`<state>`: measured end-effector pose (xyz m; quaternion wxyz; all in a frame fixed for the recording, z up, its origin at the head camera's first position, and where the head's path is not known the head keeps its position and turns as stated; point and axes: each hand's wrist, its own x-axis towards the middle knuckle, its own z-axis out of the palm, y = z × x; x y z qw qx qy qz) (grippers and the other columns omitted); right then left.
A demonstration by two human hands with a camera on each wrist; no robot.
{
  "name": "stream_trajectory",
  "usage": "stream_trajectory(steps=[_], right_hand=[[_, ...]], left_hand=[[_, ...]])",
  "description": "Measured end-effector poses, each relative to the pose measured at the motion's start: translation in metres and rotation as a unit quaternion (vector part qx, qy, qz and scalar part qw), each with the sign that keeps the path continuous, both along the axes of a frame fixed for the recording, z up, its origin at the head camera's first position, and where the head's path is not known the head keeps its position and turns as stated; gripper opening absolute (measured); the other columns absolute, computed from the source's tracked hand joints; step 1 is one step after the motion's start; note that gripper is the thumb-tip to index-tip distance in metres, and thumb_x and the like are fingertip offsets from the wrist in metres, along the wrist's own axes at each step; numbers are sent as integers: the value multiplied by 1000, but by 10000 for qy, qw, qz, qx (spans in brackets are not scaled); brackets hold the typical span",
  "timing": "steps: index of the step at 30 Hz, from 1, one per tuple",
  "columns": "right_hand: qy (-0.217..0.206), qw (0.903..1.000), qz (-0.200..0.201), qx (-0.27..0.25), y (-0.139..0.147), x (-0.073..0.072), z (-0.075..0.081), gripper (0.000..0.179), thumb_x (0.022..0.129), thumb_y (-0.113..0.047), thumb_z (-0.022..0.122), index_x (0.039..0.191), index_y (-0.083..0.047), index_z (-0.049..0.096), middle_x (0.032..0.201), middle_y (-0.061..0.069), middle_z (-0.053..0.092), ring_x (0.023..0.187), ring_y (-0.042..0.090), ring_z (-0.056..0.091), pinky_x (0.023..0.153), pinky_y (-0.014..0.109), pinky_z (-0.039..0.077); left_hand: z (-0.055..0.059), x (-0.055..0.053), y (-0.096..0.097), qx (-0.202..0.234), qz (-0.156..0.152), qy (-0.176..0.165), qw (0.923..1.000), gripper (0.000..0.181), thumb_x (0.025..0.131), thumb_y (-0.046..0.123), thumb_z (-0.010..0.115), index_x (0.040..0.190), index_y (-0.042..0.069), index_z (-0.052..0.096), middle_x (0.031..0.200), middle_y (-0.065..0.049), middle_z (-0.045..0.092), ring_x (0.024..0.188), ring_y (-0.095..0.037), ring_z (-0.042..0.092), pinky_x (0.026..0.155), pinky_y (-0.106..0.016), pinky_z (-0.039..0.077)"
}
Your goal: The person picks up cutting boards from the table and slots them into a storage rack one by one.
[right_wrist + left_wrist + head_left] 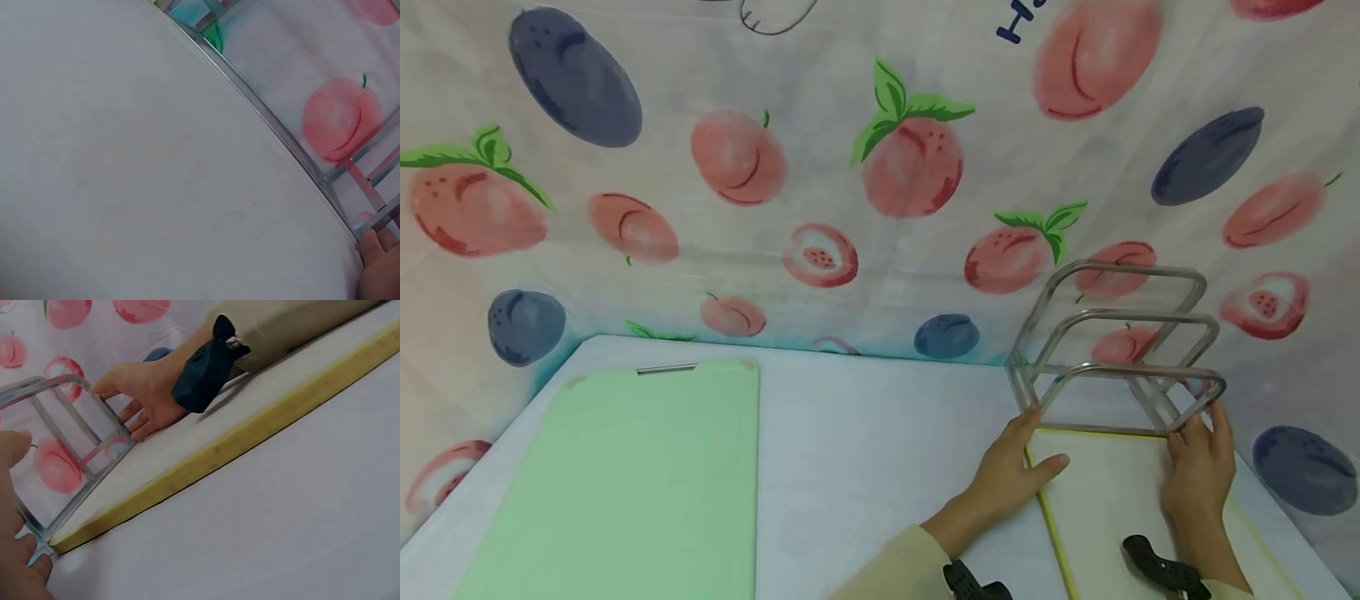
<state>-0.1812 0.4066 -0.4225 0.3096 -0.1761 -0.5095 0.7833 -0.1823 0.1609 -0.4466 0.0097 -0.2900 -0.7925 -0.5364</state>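
A silver metal rack (1120, 367) with three upright loops stands at the far end of a white board (1116, 500) with yellow edges. My left hand (1003, 479) touches the rack's front left corner with its fingertips, the thumb spread apart over the board. At the front right corner, my right hand (1202, 467) holds the rack, its digits on either side of the bar. In the left wrist view the right hand (150, 394) reaches across the board to the rack's frame (94, 478). Only the fingers of the right hand (378, 256) show in the right wrist view, against the bars.
A light green board (647, 483) with a slim metal clip (666, 369) lies on the left of the white table (850, 467). Behind the table hangs a fruit-print cloth (820, 192). Dark wrist straps (1165, 571) are on both arms.
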Motion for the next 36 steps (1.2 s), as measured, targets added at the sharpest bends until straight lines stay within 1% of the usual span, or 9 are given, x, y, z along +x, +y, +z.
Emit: stream_trajectory(steps=[3,5,8,11,20,25,29,33,36], right_hand=[[83,9999,7,-110,0,-1,-3,53,99,-13,52,149,-22,36,118,-1,52,116,11,47,83,11,44],[115,9999,27,-39,0,-1,-5,53,99,-14,52,148,-22,36,119,-1,51,120,14,46,91,14,41],[157,9998,74,88,-1,-3,-8,52,99,-15,51,148,-23,36,122,0,49,129,19,40,104,21,32],[129,9994,97,293,-3,-4,-9,51,100,-17,50,149,-24,35,124,0,47,134,21,34,110,27,22],[-74,9986,83,508,-1,-2,-5,52,101,-15,48,150,-26,33,125,-1,44,134,21,33,110,28,21],[-426,9948,91,922,0,0,-5,53,102,-20,45,151,-29,27,126,-3,40,135,21,32,110,29,21],[-613,9910,71,1190,-1,1,-5,52,102,-24,44,151,-31,27,132,-2,38,137,22,30,110,29,21],[-589,9911,53,1194,-2,1,-6,51,102,-25,45,150,-32,29,132,-1,39,136,20,31,110,28,22],[-307,9947,94,972,-2,0,-6,52,102,-20,46,150,-28,29,130,0,40,135,20,32,111,28,21]], left_hand=[[-1,-1,-2,-80,-134,-192,9997,73,93,40,59,151,9,27,155,-2,26,139,-18,27,107,-34,32],[-1,-2,-4,-165,-201,-271,9993,75,93,41,60,152,11,25,156,-1,24,139,-18,27,107,-34,33],[0,-2,-6,-233,-221,-321,9990,76,92,41,61,153,13,23,156,0,23,139,-19,28,106,-34,33],[0,-3,-7,-236,-213,-307,9990,76,92,41,61,153,13,23,156,-1,24,138,-19,30,106,-33,34],[1,-3,-7,-256,-348,-177,9989,77,93,39,60,153,11,21,156,-3,22,137,-21,31,105,-33,35],[1,-3,-7,-258,-324,-114,9991,74,94,39,58,153,11,22,156,-3,24,137,-21,30,105,-33,35],[1,-2,-7,-226,-254,-121,9994,73,94,38,59,152,11,24,155,-2,25,137,-20,31,105,-34,35],[1,-1,-8,-180,-232,-155,9994,73,95,37,59,153,12,23,156,0,23,138,-20,29,105,-36,35],[1,-2,-8,-170,-229,-83,9996,73,95,37,58,153,12,22,157,0,22,139,-21,28,105,-37,35]])
